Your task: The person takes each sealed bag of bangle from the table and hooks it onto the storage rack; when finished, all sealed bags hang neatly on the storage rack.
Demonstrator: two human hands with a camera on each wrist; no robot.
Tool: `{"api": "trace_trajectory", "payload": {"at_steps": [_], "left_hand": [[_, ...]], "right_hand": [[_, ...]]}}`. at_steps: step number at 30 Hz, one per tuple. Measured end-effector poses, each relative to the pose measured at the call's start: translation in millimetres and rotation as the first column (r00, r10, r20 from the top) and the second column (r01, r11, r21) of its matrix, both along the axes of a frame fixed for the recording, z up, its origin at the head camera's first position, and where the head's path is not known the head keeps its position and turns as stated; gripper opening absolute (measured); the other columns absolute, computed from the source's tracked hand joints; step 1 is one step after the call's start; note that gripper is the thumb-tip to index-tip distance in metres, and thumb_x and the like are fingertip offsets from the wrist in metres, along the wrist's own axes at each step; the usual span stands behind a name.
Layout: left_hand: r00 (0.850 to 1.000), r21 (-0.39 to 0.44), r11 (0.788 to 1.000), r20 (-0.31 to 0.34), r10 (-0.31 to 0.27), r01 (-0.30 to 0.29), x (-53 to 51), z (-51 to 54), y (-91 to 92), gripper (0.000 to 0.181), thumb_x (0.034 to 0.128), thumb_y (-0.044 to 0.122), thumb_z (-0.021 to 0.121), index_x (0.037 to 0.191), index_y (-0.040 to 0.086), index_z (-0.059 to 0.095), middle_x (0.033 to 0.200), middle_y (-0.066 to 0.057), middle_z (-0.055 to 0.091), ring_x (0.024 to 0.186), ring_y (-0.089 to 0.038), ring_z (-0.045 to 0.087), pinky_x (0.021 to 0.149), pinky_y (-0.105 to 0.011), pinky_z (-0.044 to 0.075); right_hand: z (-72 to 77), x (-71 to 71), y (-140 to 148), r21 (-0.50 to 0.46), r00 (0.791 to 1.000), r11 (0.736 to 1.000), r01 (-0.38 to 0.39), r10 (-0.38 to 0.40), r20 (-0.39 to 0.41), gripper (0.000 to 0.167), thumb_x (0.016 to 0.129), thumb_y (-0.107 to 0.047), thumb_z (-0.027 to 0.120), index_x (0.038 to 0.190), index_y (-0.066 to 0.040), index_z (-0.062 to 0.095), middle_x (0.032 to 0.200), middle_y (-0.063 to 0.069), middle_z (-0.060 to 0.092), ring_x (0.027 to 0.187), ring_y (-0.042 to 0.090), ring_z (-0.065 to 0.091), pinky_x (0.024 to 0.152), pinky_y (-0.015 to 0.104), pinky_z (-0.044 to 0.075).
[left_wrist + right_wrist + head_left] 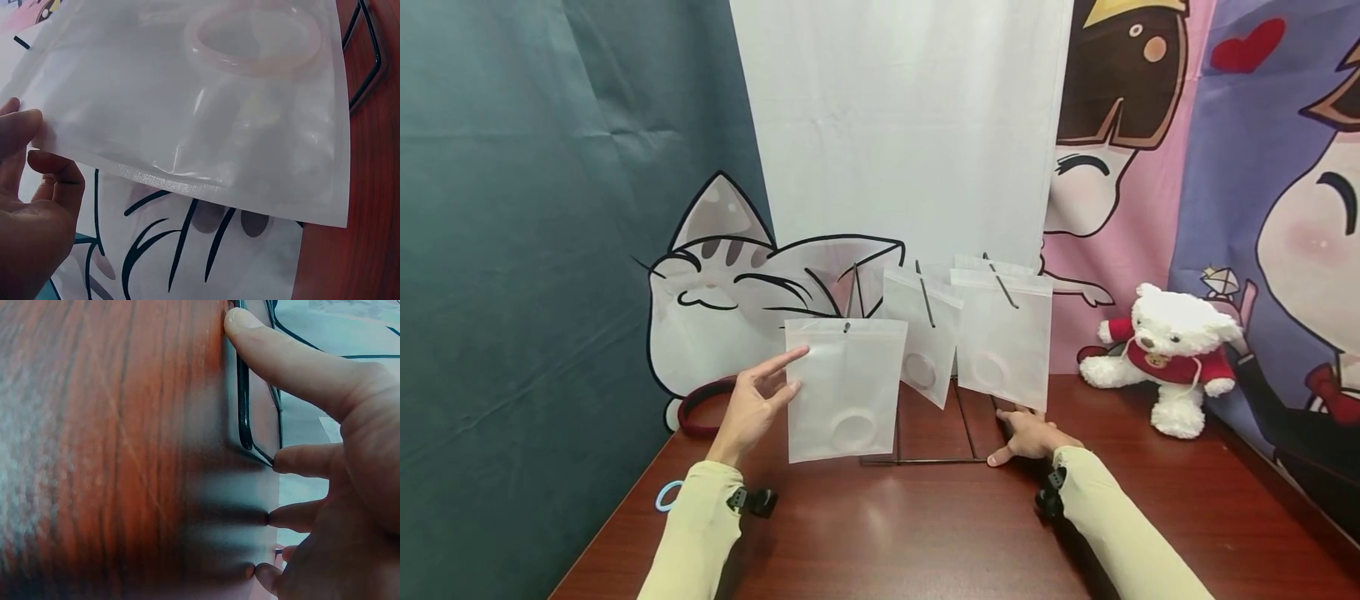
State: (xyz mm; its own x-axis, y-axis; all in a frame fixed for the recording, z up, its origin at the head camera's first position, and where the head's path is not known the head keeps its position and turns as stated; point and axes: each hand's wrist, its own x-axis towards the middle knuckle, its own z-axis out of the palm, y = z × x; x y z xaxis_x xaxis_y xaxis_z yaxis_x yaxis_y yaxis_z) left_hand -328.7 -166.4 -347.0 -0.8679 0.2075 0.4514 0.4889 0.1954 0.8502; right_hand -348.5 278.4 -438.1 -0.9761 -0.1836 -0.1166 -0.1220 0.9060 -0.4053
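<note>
A white zip pouch (pixel 842 379) with a ring-shaped thing inside hangs by its top hole from a hook of a dark wire rack (pixel 964 421). In the left wrist view a pale pink ring (pixel 212 59) shows through the pouch. My left hand (pixel 756 408) touches the pouch's left edge, index finger and thumb extended and apart. Beside the rack's front right corner rests my right hand (pixel 1030 435), its fingers spread and its thumb on the base wire (pixel 244 400). Two more pouches, a tilted one (pixel 922 333) and a right-hand one (pixel 1003 333), hang on other hooks.
A white teddy bear (pixel 1180 358) in red sits at the right. Behind my left hand lies a dark red band (pixel 696 412), and a light blue ring (pixel 667 496) is near the table's left edge. Printed curtains (pixel 910 125) stand behind the wooden table (pixel 880 533).
</note>
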Motion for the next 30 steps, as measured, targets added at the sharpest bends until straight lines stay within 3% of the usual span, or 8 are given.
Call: {"api": "trace_trajectory", "payload": {"at_steps": [5, 10, 11, 19, 25, 30], "left_hand": [[1.0, -0.007, 1.0, 0.011, 0.01, -0.01, -6.0, 0.4, 5.1, 0.046, 0.0959, 0.011, 0.066, 0.139, 0.026, 0.061, 0.15, -0.001, 0.054, 0.14, -0.033, 0.05, 0.115, -0.057, 0.037], [0.999, -0.009, 1.0, 0.029, 0.015, -0.014, -13.3, 2.2, 11.2, 0.048, 0.0966, 0.011, 0.064, 0.14, 0.031, 0.059, 0.148, 0.001, 0.055, 0.122, -0.027, 0.063, 0.099, -0.033, 0.052], [0.999, -0.008, 1.0, 0.03, 0.016, -0.016, -14.6, 2.4, 12.0, 0.048, 0.0967, 0.01, 0.064, 0.14, 0.03, 0.059, 0.148, 0.001, 0.055, 0.121, -0.026, 0.063, 0.098, -0.033, 0.052], [0.999, 0.038, 0.999, 0.037, -0.002, 0.0, -30.7, 6.1, 19.6, 0.053, 0.0961, 0.002, 0.061, 0.143, 0.025, 0.057, 0.152, -0.002, 0.051, 0.133, -0.025, 0.055, 0.093, -0.018, 0.05], [0.999, 0.036, 0.999, 0.032, 0.001, -0.002, -44.1, 10.8, 25.6, 0.055, 0.0957, 0.0, 0.06, 0.145, 0.025, 0.055, 0.153, -0.004, 0.05, 0.131, -0.027, 0.055, 0.087, -0.018, 0.05], [0.999, 0.021, 0.999, 0.035, 0.031, -0.032, -53.4, 12.5, 27.8, 0.056, 0.0951, 0.0, 0.06, 0.143, 0.029, 0.056, 0.148, -0.008, 0.054, 0.122, -0.024, 0.058, 0.08, -0.025, 0.054]], "right_hand": [[-2.9, -1.0, 1, -0.012, 1.0, 1.0, 0.005, -0.005, 0.003, 0.103, 0.069, -0.043, 0.09, 0.147, 0.007, 0.043, 0.151, 0.034, 0.04, 0.141, 0.067, 0.017, 0.1, 0.087, 0.018], [-5.0, -1.2, 2, -0.015, 1.0, 1.0, 0.003, -0.003, 0.0, 0.104, 0.069, -0.043, 0.09, 0.146, 0.008, 0.043, 0.151, 0.033, 0.042, 0.141, 0.067, 0.018, 0.1, 0.087, 0.018], [-5.1, -1.4, 2, -0.015, 1.0, 1.0, 0.003, -0.003, 0.001, 0.104, 0.069, -0.043, 0.09, 0.146, 0.008, 0.043, 0.151, 0.033, 0.041, 0.141, 0.067, 0.018, 0.1, 0.087, 0.018], [-4.4, -2.5, 2, -0.007, 1.0, 1.0, 0.004, -0.004, 0.006, 0.103, 0.07, -0.042, 0.089, 0.147, 0.007, 0.042, 0.151, 0.033, 0.041, 0.141, 0.066, 0.022, 0.101, 0.086, 0.019], [-4.3, -2.9, 3, -0.018, 1.0, 1.0, 0.003, -0.003, 0.004, 0.104, 0.07, -0.044, 0.089, 0.147, 0.007, 0.042, 0.152, 0.033, 0.041, 0.141, 0.066, 0.02, 0.101, 0.087, 0.017], [-4.9, -1.0, 1, -0.018, 1.0, 1.0, 0.002, -0.002, 0.0, 0.104, 0.069, -0.044, 0.09, 0.147, 0.007, 0.043, 0.151, 0.034, 0.041, 0.14, 0.067, 0.019, 0.1, 0.087, 0.017]]}}
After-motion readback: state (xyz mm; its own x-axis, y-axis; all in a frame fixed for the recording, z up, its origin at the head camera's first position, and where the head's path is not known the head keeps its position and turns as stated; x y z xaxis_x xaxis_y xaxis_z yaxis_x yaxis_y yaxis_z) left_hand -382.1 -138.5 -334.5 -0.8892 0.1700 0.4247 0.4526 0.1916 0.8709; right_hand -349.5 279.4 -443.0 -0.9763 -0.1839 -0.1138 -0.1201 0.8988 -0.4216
